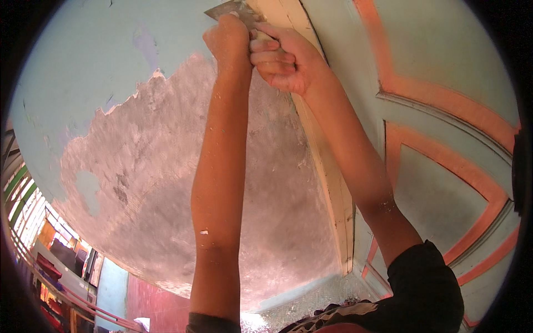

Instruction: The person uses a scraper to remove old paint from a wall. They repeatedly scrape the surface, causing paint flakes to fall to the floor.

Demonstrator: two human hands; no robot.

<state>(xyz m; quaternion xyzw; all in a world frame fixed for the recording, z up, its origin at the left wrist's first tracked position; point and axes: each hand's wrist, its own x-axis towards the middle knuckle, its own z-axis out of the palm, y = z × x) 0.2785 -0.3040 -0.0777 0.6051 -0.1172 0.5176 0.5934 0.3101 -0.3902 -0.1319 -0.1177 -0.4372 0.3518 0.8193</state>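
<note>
At the top centre, a metal scraper blade (237, 11) lies against the painted wall (104, 45), close to the wooden door frame (329, 183). My right hand (283, 58) is closed around the scraper's handle, mostly hidden by the fingers. Beside it, my left hand (229, 39) is up at the blade's lower edge, with its fingers curled and a fingertip on the metal. Below the blue-green paint spreads a large bare patch of plaster (166, 166) with a ragged paint edge. Small pale flakes stick to both forearms.
A panelled door (441, 187) in grey-green with orange trim stands on the right. Speckled floor (291, 308) shows at the bottom, with paint debris near the door frame. At lower left are a red surface (158, 299), a pale blue panel (110, 287) and shelves with various items.
</note>
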